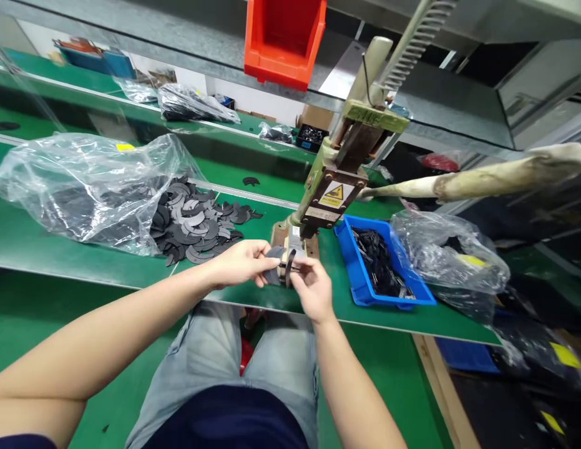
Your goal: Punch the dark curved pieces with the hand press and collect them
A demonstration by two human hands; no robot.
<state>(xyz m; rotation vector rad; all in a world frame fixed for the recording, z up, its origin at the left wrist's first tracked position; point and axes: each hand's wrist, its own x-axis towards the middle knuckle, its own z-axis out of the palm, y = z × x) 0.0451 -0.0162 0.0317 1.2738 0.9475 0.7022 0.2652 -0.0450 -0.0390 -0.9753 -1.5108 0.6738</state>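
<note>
My left hand [246, 263] pinches a dark grey curved plastic piece [273, 254] at the base of a hand-lever press [330, 187]. Close beside it, my right hand [313, 288] has thumb and fingers closed on a black curved part [290, 267], seen nearly edge-on. Both pieces are in front of the press's fixture, under its ram; whether they touch each other I cannot tell. Left of my hands lies a heap of loose grey and black crescent-shaped pieces [196, 224], spilling out of a clear plastic bag [88, 187].
Right of the press stands a blue bin [360, 290] of small black parts, with another clear bag [454, 249] beyond it. The press's long lever [482, 178] sticks out to the right. A red bin [285, 72] hangs overhead. One crescent piece [251, 181] lies behind the heap.
</note>
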